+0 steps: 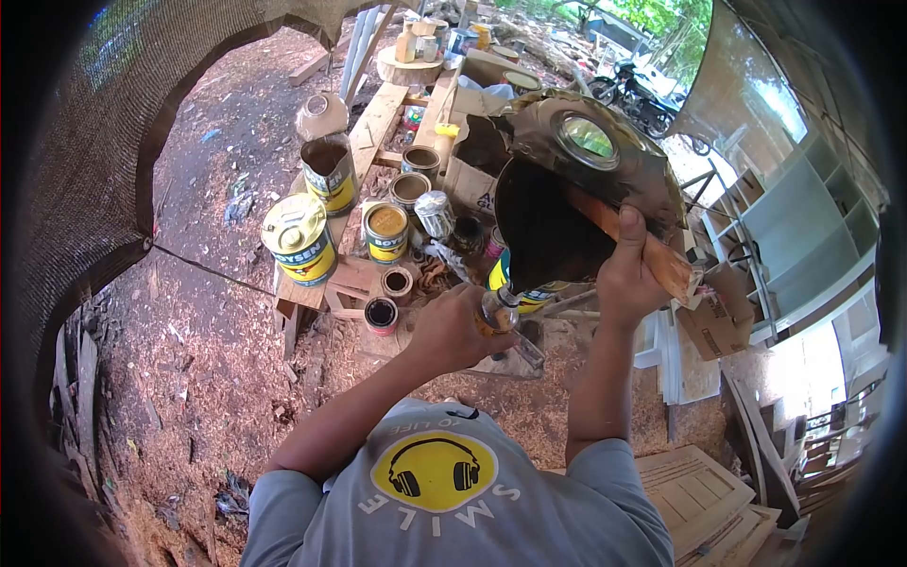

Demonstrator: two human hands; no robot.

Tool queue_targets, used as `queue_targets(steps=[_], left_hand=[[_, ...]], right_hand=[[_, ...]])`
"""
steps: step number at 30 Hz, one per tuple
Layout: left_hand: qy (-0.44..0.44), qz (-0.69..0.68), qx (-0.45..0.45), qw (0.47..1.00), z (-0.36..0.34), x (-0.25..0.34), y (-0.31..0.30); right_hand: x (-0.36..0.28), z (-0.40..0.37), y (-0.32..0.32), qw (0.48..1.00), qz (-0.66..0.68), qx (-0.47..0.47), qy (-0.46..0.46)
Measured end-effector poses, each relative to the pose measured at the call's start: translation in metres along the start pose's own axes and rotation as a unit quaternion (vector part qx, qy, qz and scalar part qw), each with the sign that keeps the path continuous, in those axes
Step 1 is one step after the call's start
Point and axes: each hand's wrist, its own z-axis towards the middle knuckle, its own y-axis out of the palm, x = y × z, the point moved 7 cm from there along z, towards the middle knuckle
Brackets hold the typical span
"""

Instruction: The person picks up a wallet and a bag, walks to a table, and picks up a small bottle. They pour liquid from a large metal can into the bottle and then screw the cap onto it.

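My right hand (pixel 635 269) is wrapped round a wooden stick (pixel 673 272) that runs into a big cut-open metal can (pixel 652 175). The can is raised and tilted, its dark inside facing me and a round ring opening on its upper side. Its lower corner comes down close to the neck of a clear glass bottle (pixel 501 317). That bottle is in my left hand (pixel 449 331), fingers closed around it, with some amber colour low in the glass. Behind the bottle, a yellow and blue can (pixel 536 300) is partly hidden.
Left of my hands, a large yellow paint can (pixel 300 241) and a smaller one (pixel 386 234) stand on a plank bench (pixel 378 123). Small open tins (pixel 381 315) sit near its front edge. Wood panels (pixel 694 496) lie low on the right, below a cardboard box (pixel 718 312).
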Motion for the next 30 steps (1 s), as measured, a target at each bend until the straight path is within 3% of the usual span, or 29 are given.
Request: queue_targets(steps=[8, 30], left_hand=[[0.004, 0.000, 0.006, 1.000, 0.0011, -0.0005, 0.0005], [0.015, -0.005, 0.009, 1.000, 0.0052, 0.0000, -0.0029]], right_hand=[[0.0052, -0.0028, -0.0007, 0.999, -0.018, -0.006, 0.037], [0.0025, -0.0001, 0.0013, 1.000, -0.008, -0.013, 0.020]])
